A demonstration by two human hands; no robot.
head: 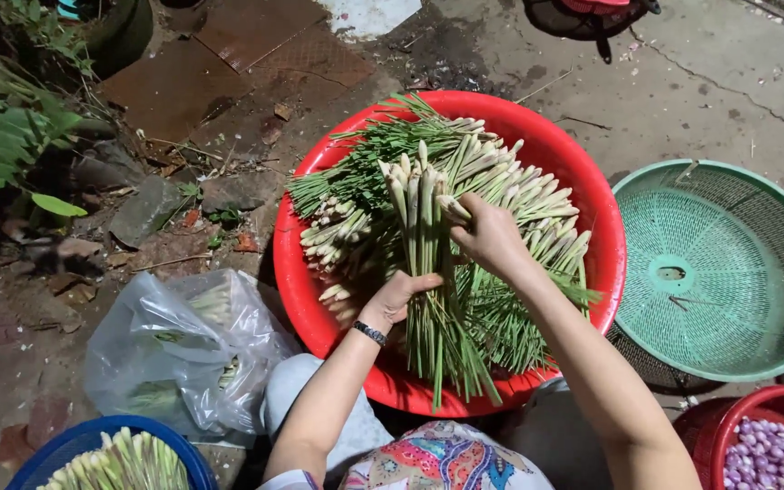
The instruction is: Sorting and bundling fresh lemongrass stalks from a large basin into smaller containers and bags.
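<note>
Over the red basin (592, 209), a bundle (424, 263) of lemongrass stalks stands nearly upright, pale ends up. The left hand (395, 298) wraps the bundle at mid-height, fingers curled around the stalks. The right hand (492, 238) grips the upper part, fingers pressed together on the pale ends. More stalks (519, 195) lie fanned in the basin beneath. A green basket (728, 263) sits just beside the basin on the right, a plastic bag (183, 349) on the left, and a blue tub (74, 445) with more stalks near the bag.
</note>
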